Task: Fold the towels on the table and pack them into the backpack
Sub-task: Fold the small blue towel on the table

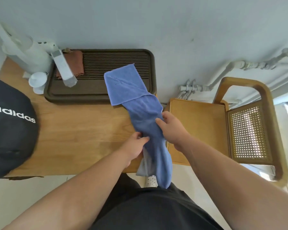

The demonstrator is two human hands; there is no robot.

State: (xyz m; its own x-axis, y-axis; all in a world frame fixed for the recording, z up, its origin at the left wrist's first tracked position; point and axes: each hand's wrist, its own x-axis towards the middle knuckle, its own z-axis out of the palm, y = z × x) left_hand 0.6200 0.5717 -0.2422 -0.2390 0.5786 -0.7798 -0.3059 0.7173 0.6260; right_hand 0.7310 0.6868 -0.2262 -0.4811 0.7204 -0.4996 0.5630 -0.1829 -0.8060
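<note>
Black Adidas backpack (pixel 10 123) sits at the left edge of the wooden table (pixel 73 130), partly out of frame. White kettle-like appliance (pixel 32 55) stands at the far left corner, with a small white cup (pixel 37 80) just beside it. Dark brown slatted tea tray (pixel 96 95) lies along the far edge; a brown cloth (pixel 76 63) sits on its left part, and a white-grey bar-shaped object (pixel 63 68) lies tilted across that cloth.

Blue towel (pixel 140 105) runs lengthwise along the right edge of the table. Its far end lies on the tray's right part with a corner folded over, and its near end hangs off the near right corner. A grey towel (pixel 144 165) peeks out under it at the near edge.

Left hand (pixel 135 146) pinches the blue towel's left side, fingers curled. Right hand (pixel 171 128) grips its right side, thumb on top.

Wooden chair (pixel 198 127) with a rattan back stands just right of the table. White pipes (pixel 231 67) run along the wall behind it.
</note>
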